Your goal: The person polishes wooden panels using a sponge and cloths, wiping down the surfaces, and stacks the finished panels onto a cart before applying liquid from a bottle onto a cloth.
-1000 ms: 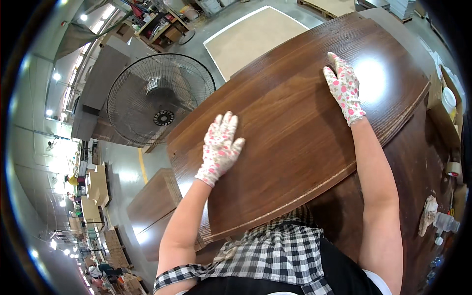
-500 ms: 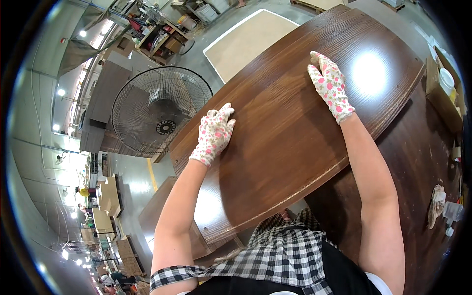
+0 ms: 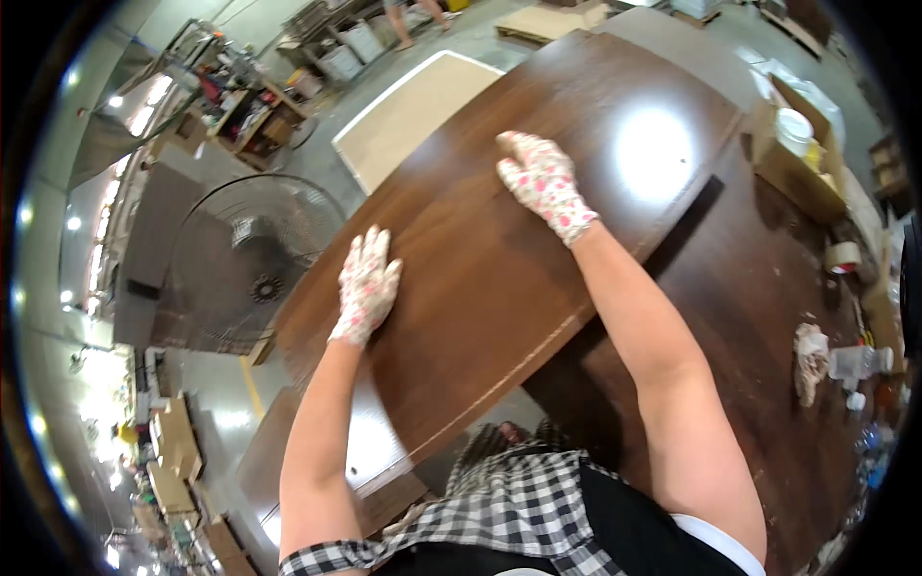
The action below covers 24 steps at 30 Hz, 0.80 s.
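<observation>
A dark brown wood panel (image 3: 461, 298) with a curved edge and a glossy face lies in front of me. My left hand (image 3: 367, 288), in a white glove with pink flowers, rests flat on its left part with the fingers stretched out. Farther right, my right hand (image 3: 545, 184) wears a matching glove. It lies on the panel's upper middle, fingers stretched toward the left and the thumb side partly hidden. Neither hand holds anything. The panel's near edge (image 3: 499, 386) shows a pale, rough line.
At left stands a large fan (image 3: 254, 259). Below the panel at right is a brown work surface (image 3: 711, 384) with a crumpled cloth (image 3: 811, 363), a clear bottle (image 3: 858, 363) and a tape roll (image 3: 842, 257). A cardboard box (image 3: 792, 178) holds a white tub. A pale board (image 3: 413, 115) lies beyond.
My view has shifted, so the scene sits farther left and lower. The left fingers, bunched before, are now spread flat. Both hands stay on the panel; a person's legs now show at the far top.
</observation>
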Motion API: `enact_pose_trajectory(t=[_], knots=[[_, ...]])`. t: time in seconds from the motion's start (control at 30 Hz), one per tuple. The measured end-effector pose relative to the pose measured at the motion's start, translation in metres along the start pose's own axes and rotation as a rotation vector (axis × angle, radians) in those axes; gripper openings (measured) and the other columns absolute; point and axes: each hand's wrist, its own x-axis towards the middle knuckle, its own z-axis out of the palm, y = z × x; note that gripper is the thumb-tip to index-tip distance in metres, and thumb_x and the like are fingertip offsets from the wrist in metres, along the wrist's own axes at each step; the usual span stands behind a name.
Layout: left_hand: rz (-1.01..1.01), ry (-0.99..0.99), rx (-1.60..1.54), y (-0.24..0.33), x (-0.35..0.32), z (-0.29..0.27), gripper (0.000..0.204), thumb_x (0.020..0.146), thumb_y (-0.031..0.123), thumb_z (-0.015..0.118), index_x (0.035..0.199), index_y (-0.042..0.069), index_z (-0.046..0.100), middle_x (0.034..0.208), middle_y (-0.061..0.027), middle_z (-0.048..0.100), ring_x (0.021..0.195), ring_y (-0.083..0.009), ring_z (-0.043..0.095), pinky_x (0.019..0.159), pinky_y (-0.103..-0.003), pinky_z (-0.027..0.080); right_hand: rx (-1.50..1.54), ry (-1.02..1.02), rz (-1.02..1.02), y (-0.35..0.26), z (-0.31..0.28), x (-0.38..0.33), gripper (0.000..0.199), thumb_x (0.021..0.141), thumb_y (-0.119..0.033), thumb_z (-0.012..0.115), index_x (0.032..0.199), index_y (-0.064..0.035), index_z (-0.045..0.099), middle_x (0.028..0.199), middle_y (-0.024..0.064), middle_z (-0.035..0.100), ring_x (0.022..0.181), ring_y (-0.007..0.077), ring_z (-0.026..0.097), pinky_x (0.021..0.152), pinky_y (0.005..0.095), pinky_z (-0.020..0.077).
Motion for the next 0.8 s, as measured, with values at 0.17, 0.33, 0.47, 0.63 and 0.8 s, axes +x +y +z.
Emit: enact_pose_trajectory(t=[0.17,0.33,0.47,0.63,0.8], knots=[[0.019,-0.073,-0.034,-0.012,-0.073,-0.014,0.054,0.088,0.016,0.051,0.139,0.008,0.037,0.148,-0.0109,0.031,0.138,-0.0277,0.024,0.113,-0.038,0.019,0.196,-0.034,0.062,0.077,-0.089,-0.003,0.048,0.087,-0.035,0.056,0.127,-0.0087,0.052,0.129,0.0163,0.051,0.123,0.0295,0.045,0.106,0.0353,0.0332],[-0.343,0.031,0.004,-0.069,-0.166,-0.013,0.048,0.09,0.019,0.05,0.136,0.008,0.042,0.144,-0.0127,0.036,0.134,-0.031,0.03,0.111,-0.041,0.025,-0.786,-0.17,0.191,0.132,-0.12,-0.009,0.059,0.093,-0.046,0.039,0.138,-0.0088,0.039,0.144,0.0146,0.035,0.133,0.031,0.033,0.11,0.0429,0.0224],[-0.621,0.125,-0.122,-0.085,-0.195,-0.005,0.049,0.095,0.026,0.044,0.139,0.005,0.035,0.143,-0.0194,0.034,0.133,-0.0349,0.029,0.111,-0.041,0.024,-0.723,-0.249,-0.027,0.059,-0.079,-0.044,0.063,0.093,-0.049,0.037,0.14,-0.007,0.034,0.147,0.0157,0.03,0.136,0.0338,0.026,0.111,0.0468,0.0168],[-0.677,0.275,-0.37,-0.088,-0.197,0.0,0.049,0.096,0.026,0.044,0.138,0.001,0.034,0.143,-0.0182,0.035,0.134,-0.0284,0.032,0.11,-0.035,0.025,-0.538,-0.382,-0.33,-0.047,-0.037,-0.102,0.07,0.091,-0.051,0.042,0.141,-0.0027,0.031,0.148,0.0183,0.026,0.138,0.0337,0.021,0.113,0.0468,0.0137],[-0.724,0.402,-0.661,-0.075,-0.193,-0.002,0.051,0.097,0.027,0.044,0.139,0.001,0.034,0.142,-0.0166,0.036,0.133,-0.0271,0.033,0.11,-0.034,0.025,-0.482,-0.533,-0.455,-0.119,-0.006,-0.152,0.074,0.091,-0.053,0.04,0.142,-0.001,0.027,0.149,0.0194,0.023,0.139,0.0347,0.017,0.113,0.0467,0.0114]])
